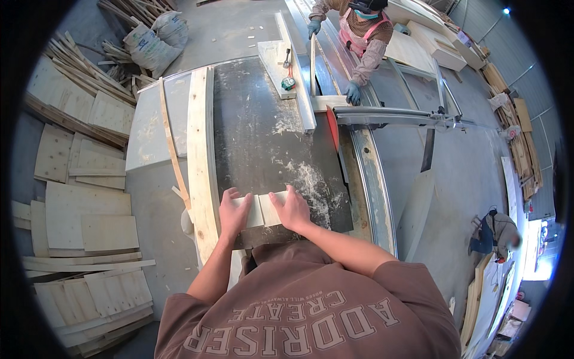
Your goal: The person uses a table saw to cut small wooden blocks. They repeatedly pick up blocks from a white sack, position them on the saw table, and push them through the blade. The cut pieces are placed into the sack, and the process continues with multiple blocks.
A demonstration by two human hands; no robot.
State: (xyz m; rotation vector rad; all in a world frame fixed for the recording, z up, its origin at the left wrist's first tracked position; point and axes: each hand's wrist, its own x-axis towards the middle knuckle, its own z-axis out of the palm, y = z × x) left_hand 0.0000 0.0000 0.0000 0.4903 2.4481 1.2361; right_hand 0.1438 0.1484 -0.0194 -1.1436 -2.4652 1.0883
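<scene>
My left hand [234,210] and my right hand [290,208] are at the near end of the dark saw table [248,128]. Between them lie two short pale wood pieces [255,213], side by side with a thin seam. The left hand curls around the left end with its thumb on top. My right hand clasps the right end, thumb toward the seam. The undersides of the pieces and several fingertips are hidden. Past the hands, sawdust [308,182] is scattered over the tabletop.
Across the saw, a co-worker in blue gloves [353,93] holds a light board [332,103] near a red guard [332,128]. A metal fence [304,102] and a tape measure [288,83] are ahead. A long plank [201,161] runs along the left; stacked boards [89,209] stand beyond.
</scene>
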